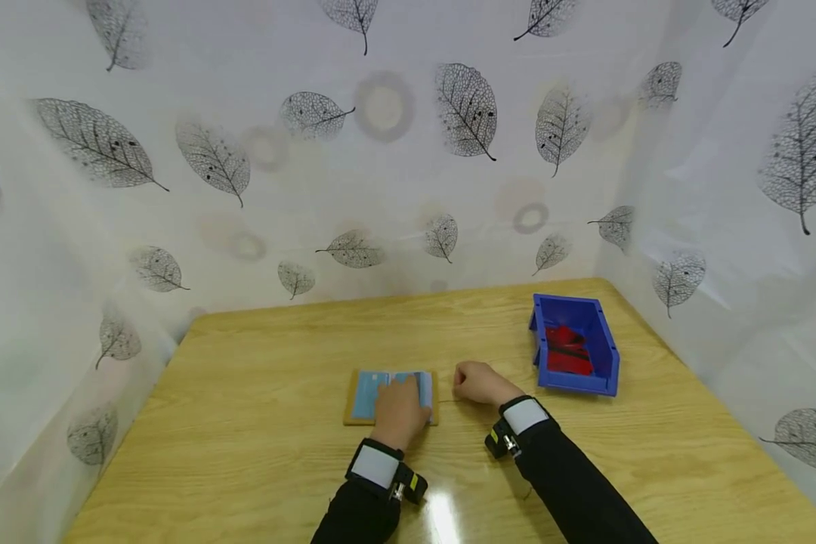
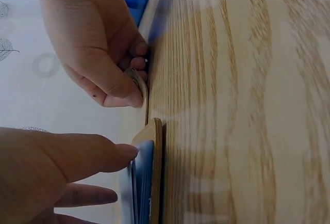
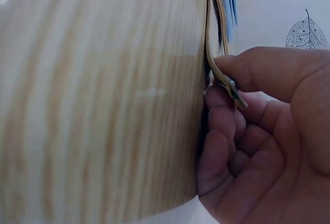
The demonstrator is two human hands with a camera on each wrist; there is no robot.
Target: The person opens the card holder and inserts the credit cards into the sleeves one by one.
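Note:
A tan card wallet [image 1: 349, 408] lies spread open on the table, light blue cards [image 1: 366, 394] in its sleeves. My left hand [image 1: 400, 414] lies over its right half; in the left wrist view the thumb [image 2: 105, 154] reaches the edge of the blue sleeves, the other fingers extended. To the right of the wallet, my right hand [image 1: 481, 383] stays low on the tabletop. Between its thumb and curled fingers it pinches a thin tan strap [image 3: 212, 53], which runs from the wallet's side and bears a small metal piece near its end. The left hand covers part of the wallet.
A blue plastic bin [image 1: 605, 363] with red items [image 1: 568, 351] in it stands to the right, beyond the right hand. The wooden table [image 1: 258, 393] meets leaf-patterned white sheeting [image 1: 394, 181] at the back and sides.

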